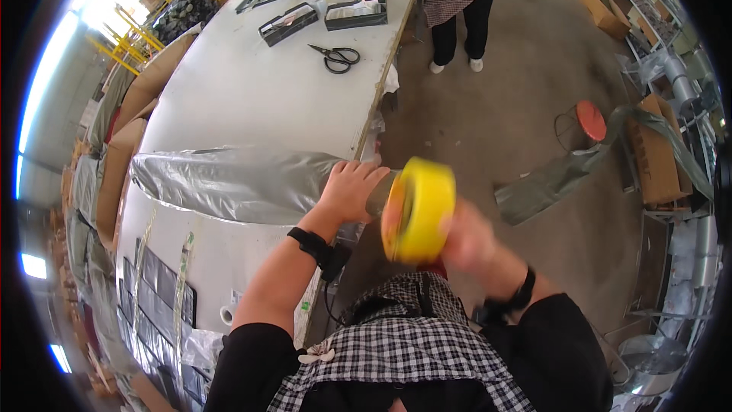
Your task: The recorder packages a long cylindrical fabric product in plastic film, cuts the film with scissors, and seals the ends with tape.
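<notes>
A long grey plastic bag [236, 183], wrinkled and shiny, lies across the table with its right end at the edge. My left hand [351, 189] is closed over that end, its fingers curled round the gathered plastic. Just right of it, past the edge, a large roll of yellow packing tape [428, 210] is held up by my right hand [467, 235]. That hand is smeared by motion, and the roll hides part of its fingers. Between the left fingers and the roll there is a grey-brown strip, perhaps tape or plastic; I cannot tell which.
Black scissors [337, 57] and two small open boxes [357, 23] lie farther up the white table [252, 107]. Flat dark packages [156, 290] sit at the near left. Another person [463, 8] stands beyond the table. A red stool [590, 120] and grey sheeting [545, 187] are at right.
</notes>
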Demonstrator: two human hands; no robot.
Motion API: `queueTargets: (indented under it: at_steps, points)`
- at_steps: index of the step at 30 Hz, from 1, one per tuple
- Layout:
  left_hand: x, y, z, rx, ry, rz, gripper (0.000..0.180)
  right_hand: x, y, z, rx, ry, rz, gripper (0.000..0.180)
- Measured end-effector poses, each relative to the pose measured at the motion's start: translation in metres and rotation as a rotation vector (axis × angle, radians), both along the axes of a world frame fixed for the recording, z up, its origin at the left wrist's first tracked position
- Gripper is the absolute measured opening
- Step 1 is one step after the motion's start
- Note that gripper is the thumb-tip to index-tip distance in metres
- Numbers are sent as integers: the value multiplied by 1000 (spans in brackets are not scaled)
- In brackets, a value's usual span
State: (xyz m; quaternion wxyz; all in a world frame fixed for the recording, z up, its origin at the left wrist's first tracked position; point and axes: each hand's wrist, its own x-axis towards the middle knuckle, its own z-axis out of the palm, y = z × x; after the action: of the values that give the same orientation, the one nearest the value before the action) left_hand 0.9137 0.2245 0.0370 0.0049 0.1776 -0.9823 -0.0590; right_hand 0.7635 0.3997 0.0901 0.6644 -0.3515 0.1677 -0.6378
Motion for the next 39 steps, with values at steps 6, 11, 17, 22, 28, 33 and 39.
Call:
queueTargets:
  at_steps: [6,11,17,22,28,33,39]
  points:
    - [-17,16,-13,7,0,-46,86,-100,-130,-129,438,-74,-185,61]
    - [-4,11,-20,43,8,-17,85,-18,-56,-272,818,-378,-49,68]
    - [-17,6,-22,-2,-4,-28,86,44,99,-126,474,16,315,63]
    - [3,4,-11,-37,36,7,84,-41,-18,-21,-30,42,-116,72]
    - [-28,16,-22,29,33,-44,83,-121,-88,-226,574,-222,-78,67]
    - [-12,10,-10,28,0,-18,81,26,74,-263,733,-146,145,70]
    - [2,3,-22,18,43,6,81,-6,57,-27,-27,150,4,85]
